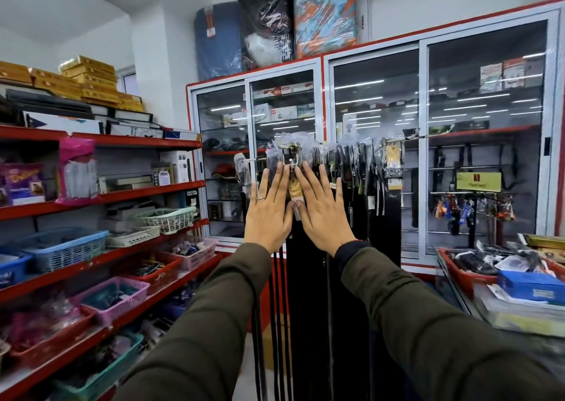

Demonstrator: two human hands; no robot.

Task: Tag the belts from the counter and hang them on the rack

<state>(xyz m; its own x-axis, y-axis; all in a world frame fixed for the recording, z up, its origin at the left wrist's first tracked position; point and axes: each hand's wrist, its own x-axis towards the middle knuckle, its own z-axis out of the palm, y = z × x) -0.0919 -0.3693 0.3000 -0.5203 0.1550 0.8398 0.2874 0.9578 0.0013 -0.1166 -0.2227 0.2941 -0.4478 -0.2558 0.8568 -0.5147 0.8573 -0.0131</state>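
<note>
**Hands flat at the rack: settling a tagged belt among the others**

Both hands are raised, fingers spread and palms turned away from us, with nothing gripped in either. Our left hand [268,209], a ring on one finger, sits just left of a belt buckle [289,159] wrapped in clear plastic; our right hand [324,208] sits just right of it. A gold tag [296,190] hangs below the buckle in the gap between the two hands, and the dark strap drops straight down behind our wrists. We cannot tell whether the palms touch the neighbouring belts or float just in front of them.

The belt appears already hung on the rack [409,137], a horizontal bar in front of the glass cabinet [376,100], with a dense row of other hanging belts [363,168] to its right. More stock lies on the table [458,287] at the right edge, near a red tray [467,275].

We judge this to be the settling step. To do it well, we part the neighbours gently sideways so the new buckle hangs free on the bar, not caught in another's plastic wrap. We keep the tag facing outward and readable. We let the strap fall plumb and untwisted before drawing back. Pressing hard risks swinging the whole row or knocking a loop off the bar, so light, even pressure serves best.
</note>
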